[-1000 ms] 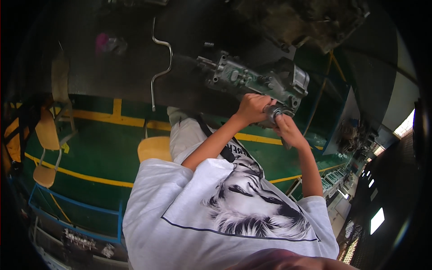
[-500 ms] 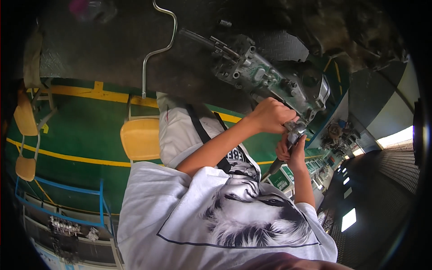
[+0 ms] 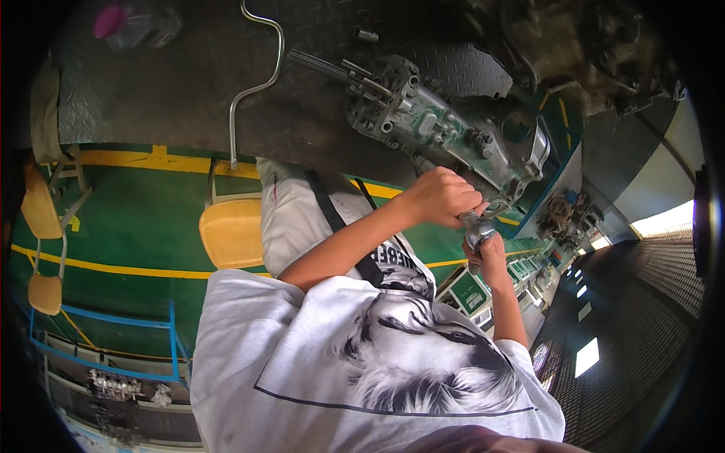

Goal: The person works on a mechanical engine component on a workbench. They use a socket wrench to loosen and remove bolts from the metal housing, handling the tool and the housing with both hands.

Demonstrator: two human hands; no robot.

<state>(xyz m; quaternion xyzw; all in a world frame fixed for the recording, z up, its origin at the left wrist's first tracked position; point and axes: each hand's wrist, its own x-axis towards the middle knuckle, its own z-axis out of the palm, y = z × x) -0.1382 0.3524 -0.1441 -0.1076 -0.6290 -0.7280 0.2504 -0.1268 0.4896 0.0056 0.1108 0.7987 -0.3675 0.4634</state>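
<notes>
A grey metal gearbox housing (image 3: 445,132), with green paint traces and rods at its far left end, lies at the edge of a dark metal bench. My left hand (image 3: 444,198) is closed just in front of the housing's near side, at the head of a chrome ratchet wrench (image 3: 477,226). A short metal bar (image 3: 424,163) shows beyond my left knuckles; whether it joins the wrench is hidden. Lower and to the right, my right hand (image 3: 489,253) is wrapped round the wrench below its round head. Most of the handle is hidden by my fingers.
On the bench (image 3: 181,90) lie a bent speed-handle rod (image 3: 276,64), a loose socket (image 3: 366,35) and a clear bottle with a pink cap (image 3: 111,23). A large metal casting (image 3: 581,53) sits far right. Yellow stools (image 3: 232,232) stand at the left on the green floor.
Both hands and the wrench head have shifted slightly left. The wrench has turned, so the handle that pointed down-left is now mostly hidden. The whole view has shifted a little.
</notes>
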